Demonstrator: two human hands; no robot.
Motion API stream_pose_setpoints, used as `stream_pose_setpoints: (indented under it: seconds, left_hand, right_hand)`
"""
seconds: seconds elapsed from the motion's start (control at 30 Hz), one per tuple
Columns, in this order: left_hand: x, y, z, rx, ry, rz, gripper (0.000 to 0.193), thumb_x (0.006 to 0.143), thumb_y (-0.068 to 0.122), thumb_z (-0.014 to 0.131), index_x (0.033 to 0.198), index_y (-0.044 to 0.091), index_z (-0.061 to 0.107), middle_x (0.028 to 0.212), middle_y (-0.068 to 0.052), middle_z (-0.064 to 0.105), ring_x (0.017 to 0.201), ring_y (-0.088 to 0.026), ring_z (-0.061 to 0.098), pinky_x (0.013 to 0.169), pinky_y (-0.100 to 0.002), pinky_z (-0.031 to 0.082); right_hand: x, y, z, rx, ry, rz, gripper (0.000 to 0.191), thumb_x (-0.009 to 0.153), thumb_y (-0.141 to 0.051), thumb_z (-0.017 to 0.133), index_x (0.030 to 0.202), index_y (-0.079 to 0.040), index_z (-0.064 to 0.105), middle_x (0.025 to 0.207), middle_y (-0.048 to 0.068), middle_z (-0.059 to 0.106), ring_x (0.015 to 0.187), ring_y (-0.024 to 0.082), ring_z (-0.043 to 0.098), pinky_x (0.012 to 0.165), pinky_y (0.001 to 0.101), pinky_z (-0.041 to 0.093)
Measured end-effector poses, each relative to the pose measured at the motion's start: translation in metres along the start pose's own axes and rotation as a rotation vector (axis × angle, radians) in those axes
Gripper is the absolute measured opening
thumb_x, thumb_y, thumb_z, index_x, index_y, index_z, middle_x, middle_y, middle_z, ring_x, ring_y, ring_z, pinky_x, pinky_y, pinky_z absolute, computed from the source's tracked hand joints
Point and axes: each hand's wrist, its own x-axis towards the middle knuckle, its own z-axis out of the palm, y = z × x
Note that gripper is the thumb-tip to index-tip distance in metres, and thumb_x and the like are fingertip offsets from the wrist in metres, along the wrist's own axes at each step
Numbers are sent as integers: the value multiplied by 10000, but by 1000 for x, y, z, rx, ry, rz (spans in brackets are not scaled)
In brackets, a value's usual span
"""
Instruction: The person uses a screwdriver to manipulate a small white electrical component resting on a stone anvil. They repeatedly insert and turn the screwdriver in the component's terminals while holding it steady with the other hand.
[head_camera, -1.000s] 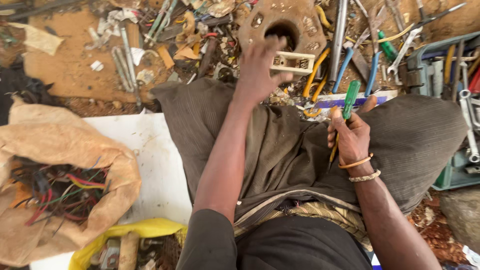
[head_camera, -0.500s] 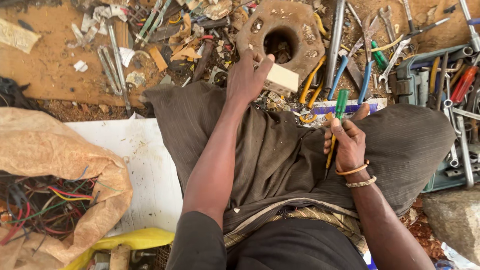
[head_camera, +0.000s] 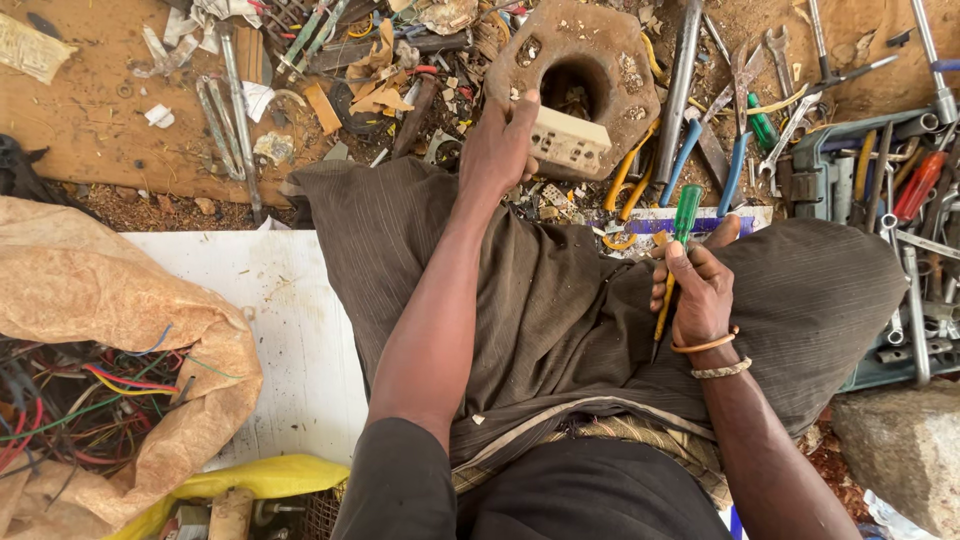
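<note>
In the upper middle of the frame the left hand reaches forward, its fingers closed around one end of a cream-coloured rectangular block, which it holds just in front of a brown perforated stone lying on the cluttered ground. To the right of centre, the right hand rests on the lap, fingers wrapped around a green-handled screwdriver that stands nearly upright. At the lower left sits a sack of coloured wires.

Left hand outstretched, right hand clenched
</note>
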Motion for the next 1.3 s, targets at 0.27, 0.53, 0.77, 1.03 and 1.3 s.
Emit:
stream_pose_setpoints:
  seconds: [0.27,0.53,0.77,1.03,1.3]
  left_hand:
    - [14,-12,9,504,211,239,567,1004,495,541,1329,32,590,957,-101,718,786,-220,697,674,-423,606]
    - [27,-15,24,611,25,791,461,918,424,771,1310,191,703,1325,-41,660,1341,-278,427,1143,-626,229]
    - [2,8,16,599,-235,672,593,749,477,842,1297,301,700,1377,-10,638,1421,-242,383,1236,-544,128]
    - [4,1,34,646,-209,927,494,794,283,835,1272,303,711,1431,8,600,1455,-274,341,1235,-556,96]
    - [10,-8,38,625,-244,906,464,826,134,761,1244,330,725,1395,24,626,1440,-255,373,1231,-559,136]
  right_hand:
    - [-2,-1,1,1,-12,-24,274,1064,-285,645,1051,-19,706,757,20,633,618,98,590,497,252,490]
    - [3,-61,23,-106,-26,-457,190,1111,-222,635,1212,-62,648,933,70,731,823,135,720,712,304,597]
    - [21,-131,39,-397,45,-776,194,1121,-54,674,1281,-75,565,979,150,726,707,136,643,626,252,503]
    - [51,-134,70,-469,-51,-1127,828,1160,143,695,1617,-287,155,1180,196,648,999,267,698,882,328,623]
    - [53,-137,69,-544,-87,-1057,762,1185,102,708,1580,-278,179,1158,163,612,1062,264,704,956,321,659]
